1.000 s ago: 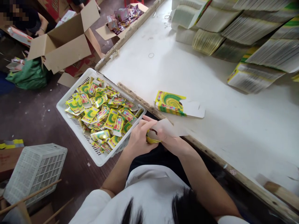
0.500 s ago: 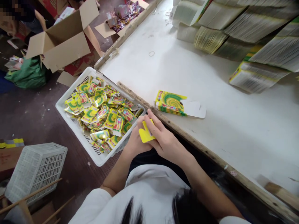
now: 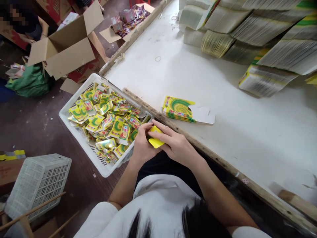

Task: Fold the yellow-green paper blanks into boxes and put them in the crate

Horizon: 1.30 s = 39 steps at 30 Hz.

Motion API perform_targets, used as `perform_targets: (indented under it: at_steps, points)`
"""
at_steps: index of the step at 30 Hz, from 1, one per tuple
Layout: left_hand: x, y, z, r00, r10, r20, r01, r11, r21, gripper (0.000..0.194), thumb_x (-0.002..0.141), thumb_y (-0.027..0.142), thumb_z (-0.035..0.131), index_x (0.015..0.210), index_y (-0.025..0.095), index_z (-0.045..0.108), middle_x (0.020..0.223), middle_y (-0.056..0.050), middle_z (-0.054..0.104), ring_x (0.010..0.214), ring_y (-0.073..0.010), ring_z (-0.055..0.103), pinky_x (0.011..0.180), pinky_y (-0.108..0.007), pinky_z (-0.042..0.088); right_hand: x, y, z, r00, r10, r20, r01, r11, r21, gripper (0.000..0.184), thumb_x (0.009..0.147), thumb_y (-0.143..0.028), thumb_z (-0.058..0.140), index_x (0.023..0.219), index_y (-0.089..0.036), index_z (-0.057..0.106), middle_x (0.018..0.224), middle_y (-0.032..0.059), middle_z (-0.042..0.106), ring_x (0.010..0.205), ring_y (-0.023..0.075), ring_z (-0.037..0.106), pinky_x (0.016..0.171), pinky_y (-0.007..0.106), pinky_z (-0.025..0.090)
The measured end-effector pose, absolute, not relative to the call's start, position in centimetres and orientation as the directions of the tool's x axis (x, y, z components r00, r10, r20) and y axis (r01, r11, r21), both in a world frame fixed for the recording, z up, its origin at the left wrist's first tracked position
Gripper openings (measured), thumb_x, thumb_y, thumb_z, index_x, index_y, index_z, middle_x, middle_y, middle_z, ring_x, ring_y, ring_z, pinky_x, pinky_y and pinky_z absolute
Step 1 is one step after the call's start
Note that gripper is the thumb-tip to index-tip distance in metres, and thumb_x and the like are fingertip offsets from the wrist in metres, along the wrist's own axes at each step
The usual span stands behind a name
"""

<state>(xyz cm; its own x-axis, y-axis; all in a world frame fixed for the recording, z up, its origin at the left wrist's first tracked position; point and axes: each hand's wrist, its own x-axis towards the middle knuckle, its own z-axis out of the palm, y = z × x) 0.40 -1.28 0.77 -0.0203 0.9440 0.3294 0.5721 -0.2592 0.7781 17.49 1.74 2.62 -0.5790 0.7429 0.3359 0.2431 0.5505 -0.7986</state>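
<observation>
Both my hands hold one small yellow carton (image 3: 155,138) in front of my chest, beside the table's wooden edge. My left hand (image 3: 141,145) grips it from the left with curled fingers. My right hand (image 3: 174,145) wraps its fingers over the top and right side. Just left of my hands stands a white plastic basket (image 3: 104,167) filled with several folded yellow-green cartons (image 3: 109,117). On the white table (image 3: 237,132), a short stack of flat yellow-green carton blanks (image 3: 179,109) lies just beyond my hands.
Big piles of flat printed blanks (image 3: 260,36) cover the table's far right. An upturned white basket (image 3: 34,183) stands on the dark floor at lower left. Open cardboard boxes (image 3: 66,46) and a green bag (image 3: 29,81) lie at upper left, where another person crouches.
A second ago a white flat flap stuck out from my hands. It has been folded in, and the piece is now a compact yellow carton held closer to the basket.
</observation>
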Motion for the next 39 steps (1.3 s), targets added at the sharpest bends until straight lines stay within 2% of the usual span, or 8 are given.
perform_targets:
  at_steps: [6,13,18,22,26,30,35,39]
  points:
    - [0.1,-1.4,0.9,0.062,0.956,0.286,0.557,-0.27,0.785,0.078,0.072,0.04,0.085,0.136,0.023,0.044,0.113,-0.008,0.068,0.102,-0.0219,0.071,0.089,-0.035,0.059,18.8,1.9,2.9,-0.645,0.719,0.261,0.288,0.545,-0.788,0.028,0.094,-0.014,0.061,0.117,-0.024,0.075,0.16,0.0133,0.043,0.14,0.029,0.053,0.11,0.043,0.053]
    - [-0.1,-0.9,1.7,0.144,0.936,0.322,0.603,-0.341,0.721,0.068,0.08,0.038,0.077,0.137,0.023,0.044,0.127,-0.012,0.067,0.113,-0.0244,0.07,0.097,-0.037,0.058,17.5,0.8,2.0,-0.516,0.812,0.273,0.413,0.515,-0.751,0.034,0.099,-0.021,0.055,0.131,-0.021,0.066,0.158,0.0177,0.046,0.14,0.0314,0.053,0.111,0.053,0.051]
    - [0.0,-0.9,1.8,0.167,0.953,0.252,0.559,-0.302,0.773,0.075,0.076,0.033,0.08,0.139,0.025,0.041,0.121,-0.009,0.069,0.11,-0.023,0.071,0.095,-0.036,0.058,18.8,1.7,2.2,-0.593,0.745,0.307,0.362,0.587,-0.724,0.024,0.101,-0.028,0.053,0.112,-0.019,0.072,0.143,0.0203,0.06,0.134,0.0301,0.059,0.107,0.05,0.054]
    - [0.4,-1.0,1.8,0.187,0.951,0.248,0.545,-0.31,0.779,0.076,0.076,0.035,0.081,0.139,0.025,0.041,0.124,-0.011,0.068,0.11,-0.0236,0.071,0.096,-0.037,0.059,19.7,2.3,2.8,-0.644,0.723,0.25,0.353,0.571,-0.742,0.021,0.096,-0.025,0.06,0.113,-0.021,0.072,0.148,0.0195,0.056,0.133,0.0316,0.059,0.106,0.05,0.053]
    - [0.6,-1.0,1.5,0.196,0.941,0.275,0.569,-0.338,0.75,0.067,0.081,0.032,0.075,0.139,0.023,0.042,0.132,-0.013,0.064,0.117,-0.025,0.068,0.099,-0.039,0.057,18.6,1.8,2.5,-0.593,0.776,0.214,0.368,0.498,-0.785,0.015,0.095,-0.023,0.061,0.106,-0.02,0.073,0.149,0.0199,0.054,0.138,0.0324,0.055,0.107,0.05,0.052]
    - [0.2,-0.7,1.2,0.183,0.941,0.286,0.576,-0.339,0.744,0.071,0.082,0.027,0.073,0.143,0.022,0.038,0.135,-0.014,0.062,0.121,-0.0256,0.065,0.101,-0.04,0.055,17.7,1.4,1.7,-0.495,0.818,0.294,0.314,0.484,-0.817,0.013,0.096,-0.024,0.061,0.106,-0.02,0.069,0.145,0.0195,0.055,0.135,0.0308,0.056,0.107,0.05,0.052]
    - [-0.1,-0.5,1.5,0.193,0.952,0.237,0.706,-0.303,0.641,0.062,0.078,0.034,0.078,0.131,0.021,0.049,0.12,-0.011,0.066,0.111,-0.0278,0.066,0.097,-0.043,0.055,18.5,1.8,1.5,-0.349,0.866,0.358,0.231,0.449,-0.863,0.022,0.09,-0.026,0.072,0.111,-0.022,0.066,0.131,0.0164,0.061,0.126,0.0287,0.061,0.103,0.047,0.054]
    - [-0.1,-0.8,1.5,0.169,0.961,0.221,0.727,-0.273,0.63,0.049,0.077,0.032,0.077,0.12,0.022,0.055,0.109,-0.007,0.068,0.099,-0.0251,0.068,0.089,-0.039,0.056,17.8,1.3,1.4,-0.342,0.875,0.342,0.246,0.435,-0.866,0.023,0.091,-0.025,0.07,0.114,-0.022,0.065,0.138,0.0178,0.056,0.13,0.03,0.058,0.105,0.049,0.052]
